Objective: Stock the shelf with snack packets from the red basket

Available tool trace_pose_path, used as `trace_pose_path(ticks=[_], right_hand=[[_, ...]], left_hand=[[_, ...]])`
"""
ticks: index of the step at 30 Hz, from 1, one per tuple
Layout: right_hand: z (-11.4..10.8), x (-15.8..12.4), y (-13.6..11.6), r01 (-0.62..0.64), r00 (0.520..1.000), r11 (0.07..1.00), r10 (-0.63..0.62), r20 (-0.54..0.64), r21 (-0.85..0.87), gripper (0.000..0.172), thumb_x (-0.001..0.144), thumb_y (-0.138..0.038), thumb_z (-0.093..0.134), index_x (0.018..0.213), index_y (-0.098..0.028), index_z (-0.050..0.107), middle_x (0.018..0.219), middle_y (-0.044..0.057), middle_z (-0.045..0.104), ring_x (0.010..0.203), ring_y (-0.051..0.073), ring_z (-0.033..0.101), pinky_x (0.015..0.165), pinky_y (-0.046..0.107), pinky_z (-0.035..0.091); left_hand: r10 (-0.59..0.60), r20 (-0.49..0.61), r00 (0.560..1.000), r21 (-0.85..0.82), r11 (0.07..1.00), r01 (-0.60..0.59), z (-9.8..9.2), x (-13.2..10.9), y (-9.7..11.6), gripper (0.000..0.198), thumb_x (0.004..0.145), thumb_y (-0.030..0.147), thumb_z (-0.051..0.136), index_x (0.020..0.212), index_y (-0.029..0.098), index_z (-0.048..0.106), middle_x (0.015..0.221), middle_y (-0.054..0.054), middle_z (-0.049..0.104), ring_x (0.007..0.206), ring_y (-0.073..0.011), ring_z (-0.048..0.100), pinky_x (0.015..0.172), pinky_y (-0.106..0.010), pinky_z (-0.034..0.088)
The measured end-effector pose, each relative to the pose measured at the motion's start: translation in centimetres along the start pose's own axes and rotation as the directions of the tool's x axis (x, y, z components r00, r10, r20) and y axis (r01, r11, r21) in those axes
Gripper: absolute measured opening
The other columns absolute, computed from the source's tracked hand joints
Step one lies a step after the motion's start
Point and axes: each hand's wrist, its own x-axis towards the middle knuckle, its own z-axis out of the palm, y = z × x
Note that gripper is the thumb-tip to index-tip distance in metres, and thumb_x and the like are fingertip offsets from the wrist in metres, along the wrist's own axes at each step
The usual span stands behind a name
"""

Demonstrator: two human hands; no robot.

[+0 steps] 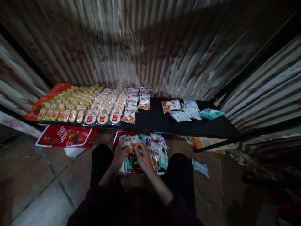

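Both Hands on One Packet in the Red Basket

At the lower centre of the frame, we see a white-and-orange packet (pixel 130 145) just over the contents of a red basket (pixel 127 133). The left hand (pixel 119 154) and the right hand (pixel 144 157) pinch it from either side, fingers closed on the wrapper. Around it the basket is heaped with similar packets (pixel 154 151) — and teal ones (pixel 163 160) too.

At lower left we find a second red basket (pixel 92 138), white-rimmed, with an orange wrapper (pixel 76 137) in it. Across the middle, a black shelf (pixel 150 117) bears yellow packs (pixel 63 106), round packs (pixel 103 110) and striped-edge packets (pixel 131 110) in rows — then, farther right, a loose cluster (pixel 180 110) and a green packet (pixel 212 113).
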Motion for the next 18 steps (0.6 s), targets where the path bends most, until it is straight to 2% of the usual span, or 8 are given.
trace_pose_path(ticks=[3, 7, 12, 18], right_hand=[[-0.8, -0.9, 0.2, -0.058, 0.998, 0.998, 0.059, -0.026, 0.036, 0.025, 0.083, -0.041, 0.052, 0.096, -0.021, 0.061, 0.096, 0.005, 0.065, 0.093, 0.021, 0.06, 0.086, 0.037, 0.047], [-1.3, -1.5, 0.3, -0.122, 0.988, 0.982, 0.133, -0.074, 0.141, 0.036, 0.078, -0.041, 0.059, 0.106, -0.02, 0.06, 0.1, 0.006, 0.066, 0.094, 0.022, 0.061, 0.083, 0.036, 0.049], [-2.1, -1.5, 0.3, -0.151, 0.983, 0.945, 0.175, -0.058, 0.291, 0.037, 0.075, -0.043, 0.064, 0.106, -0.022, 0.062, 0.11, 0.006, 0.066, 0.104, 0.024, 0.06, 0.092, 0.039, 0.047], [-2.7, -1.6, -0.2, -0.291, 0.941, 0.815, 0.34, -0.006, 0.502, 0.051, 0.072, -0.049, 0.068, 0.116, -0.025, 0.06, 0.111, 0.005, 0.067, 0.098, 0.024, 0.063, 0.077, 0.035, 0.054]], left_hand=[[-0.018, -0.007, 1.0, 0.008, 1.0, 0.018, 0.5, -1.8, 0.3, 0.045, 0.07, 0.019, 0.064, 0.115, 0.017, 0.061, 0.116, -0.01, 0.065, 0.102, -0.0226, 0.062, 0.092, -0.035, 0.047], [0.061, 0.001, 0.998, 0.065, 0.996, -0.061, 0.9, -3.2, 1.2, 0.048, 0.073, 0.019, 0.061, 0.12, 0.018, 0.058, 0.117, -0.01, 0.064, 0.105, -0.0233, 0.061, 0.095, -0.038, 0.046], [0.163, 0.024, 0.986, 0.084, 0.983, -0.164, 1.5, -3.7, 2.1, 0.047, 0.074, 0.019, 0.059, 0.121, 0.019, 0.056, 0.119, -0.01, 0.061, 0.108, -0.0237, 0.059, 0.096, -0.04, 0.045], [0.35, -0.003, 0.937, 0.137, 0.928, -0.346, 3.0, -5.1, 2.6, 0.044, 0.075, 0.015, 0.055, 0.119, 0.021, 0.056, 0.119, -0.008, 0.059, 0.113, -0.0227, 0.055, 0.1, -0.04, 0.043]])
